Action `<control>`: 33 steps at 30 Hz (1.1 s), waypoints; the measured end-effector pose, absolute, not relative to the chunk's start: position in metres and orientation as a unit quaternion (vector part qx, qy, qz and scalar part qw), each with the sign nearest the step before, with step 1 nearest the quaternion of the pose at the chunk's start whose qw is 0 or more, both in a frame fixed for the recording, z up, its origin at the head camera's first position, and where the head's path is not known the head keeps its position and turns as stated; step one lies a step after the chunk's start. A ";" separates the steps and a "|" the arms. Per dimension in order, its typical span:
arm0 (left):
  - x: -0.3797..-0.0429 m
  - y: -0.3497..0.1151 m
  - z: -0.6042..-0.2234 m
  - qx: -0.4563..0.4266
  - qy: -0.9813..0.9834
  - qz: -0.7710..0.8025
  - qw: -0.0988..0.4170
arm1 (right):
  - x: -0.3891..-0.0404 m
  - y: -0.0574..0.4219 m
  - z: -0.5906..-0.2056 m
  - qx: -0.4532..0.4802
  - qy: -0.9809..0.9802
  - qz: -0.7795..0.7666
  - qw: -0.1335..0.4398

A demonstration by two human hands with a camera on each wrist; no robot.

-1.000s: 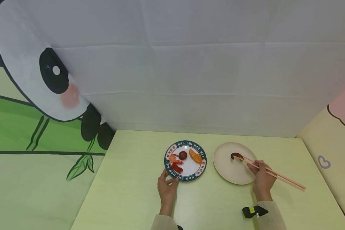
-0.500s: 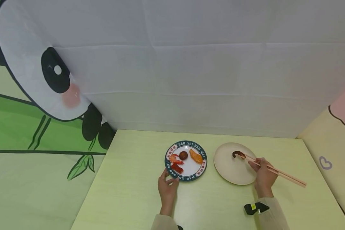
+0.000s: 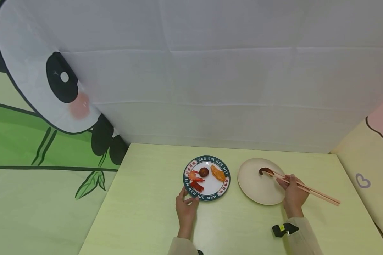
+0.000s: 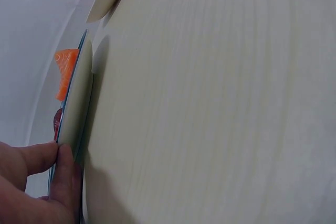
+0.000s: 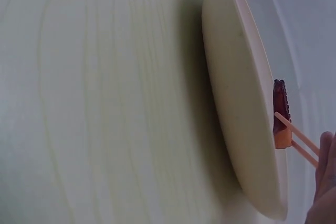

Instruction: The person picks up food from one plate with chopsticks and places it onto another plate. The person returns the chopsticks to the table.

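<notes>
My left hand (image 3: 186, 210) pinches the near-left rim of a small plate (image 3: 212, 185) with a dark green lettered border. In the left wrist view, the thumb lies on top and a finger beneath. On it sit a brown ball (image 3: 203, 172), an orange slice with pale lines (image 3: 217, 173), an orange-red shrimp-like piece (image 3: 195, 176) and a red piece (image 3: 196, 186). My right hand (image 3: 294, 198) holds wooden chopsticks (image 3: 323, 197) over a cream plate (image 3: 258, 191). Their tips are at a brown curled octopus tentacle (image 5: 281, 106) on or just over this plate.
Both plates stand on a pale yellow-green table (image 3: 140, 205). A white cloth wall (image 3: 210, 88) rises along its far edge. A panda print (image 3: 51, 88) covers the left side, and a cream panel (image 3: 370, 159) borders the right.
The right hand, chopsticks and tentacle have shifted very slightly to the right, and the rear ends of the chopsticks sit a little higher. The left hand and its plate look unmoved.
</notes>
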State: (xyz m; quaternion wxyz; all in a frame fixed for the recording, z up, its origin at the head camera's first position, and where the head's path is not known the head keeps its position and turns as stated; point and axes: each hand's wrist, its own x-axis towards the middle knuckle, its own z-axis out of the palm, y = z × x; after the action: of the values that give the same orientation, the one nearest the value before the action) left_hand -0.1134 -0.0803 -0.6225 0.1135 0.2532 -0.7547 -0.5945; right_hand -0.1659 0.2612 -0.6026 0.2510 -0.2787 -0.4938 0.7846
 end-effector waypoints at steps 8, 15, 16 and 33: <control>-0.114 -0.080 -0.624 0.257 -0.757 -0.592 0.107 | -0.165 0.262 -0.602 -0.285 -0.523 0.767 0.238; -0.114 -0.081 -0.624 0.242 -0.754 -0.599 0.120 | -0.165 0.264 -0.604 -0.280 -0.548 0.752 0.236; -0.114 -0.081 -0.624 0.241 -0.753 -0.600 0.122 | -0.164 0.264 -0.605 -0.279 -0.549 0.752 0.236; -0.113 -0.081 -0.627 0.233 -0.747 -0.610 0.125 | -0.168 0.266 -0.617 -0.265 -0.524 0.766 0.263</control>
State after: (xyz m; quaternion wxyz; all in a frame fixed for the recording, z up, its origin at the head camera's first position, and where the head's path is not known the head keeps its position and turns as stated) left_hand -0.1133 -0.0813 -0.6275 0.1254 0.2332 -0.7471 -0.6097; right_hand -0.1681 0.2663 -0.6174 0.2625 -0.2653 -0.5240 0.7656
